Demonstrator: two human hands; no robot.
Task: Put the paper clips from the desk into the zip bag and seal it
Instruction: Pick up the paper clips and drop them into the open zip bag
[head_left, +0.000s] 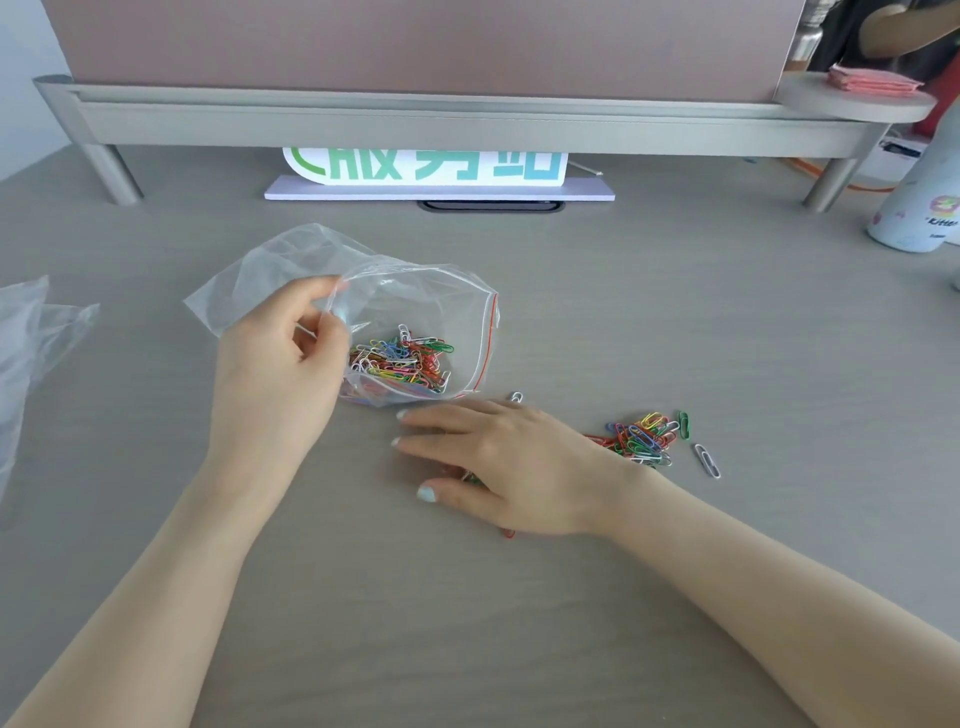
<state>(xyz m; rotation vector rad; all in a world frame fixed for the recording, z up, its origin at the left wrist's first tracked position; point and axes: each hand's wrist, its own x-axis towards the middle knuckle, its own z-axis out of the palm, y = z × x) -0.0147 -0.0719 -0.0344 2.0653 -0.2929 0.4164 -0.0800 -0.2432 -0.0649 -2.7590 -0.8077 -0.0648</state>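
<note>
The left hand (280, 358) has its grip pinched on the near rim of the zip bag (363, 296), thumb and fingers clenched on the clear plastic and holding the mouth wide open toward the right of the frame. The bag lies on the tabletop (571, 312) in the centre left, its red seal line running down the open edge, and a heap of coloured paper clips (402, 358) sits inside it, just right of the left knuckles.

The right hand (498, 462) lies palm down below the bag's mouth, fingers stretched flat toward the left, its grip released and holding nothing that shows. A few clips peek out from under the palm and are mostly hidden. One white clip (516, 397) lies just above the knuckles. A loose pile of clips (644, 439) rests right of the wrist, with a single pale clip (707, 460) beside it.

Both forearms reach in from the bottom corners. Crumpled clear plastic (31, 332) is cut off at the left edge. Farther back, a grey monitor riser (415, 119) spans the top, with a green-lettered sign (426, 166) partly hidden beneath it, and a white bottle (924, 197) stands at the right edge.
</note>
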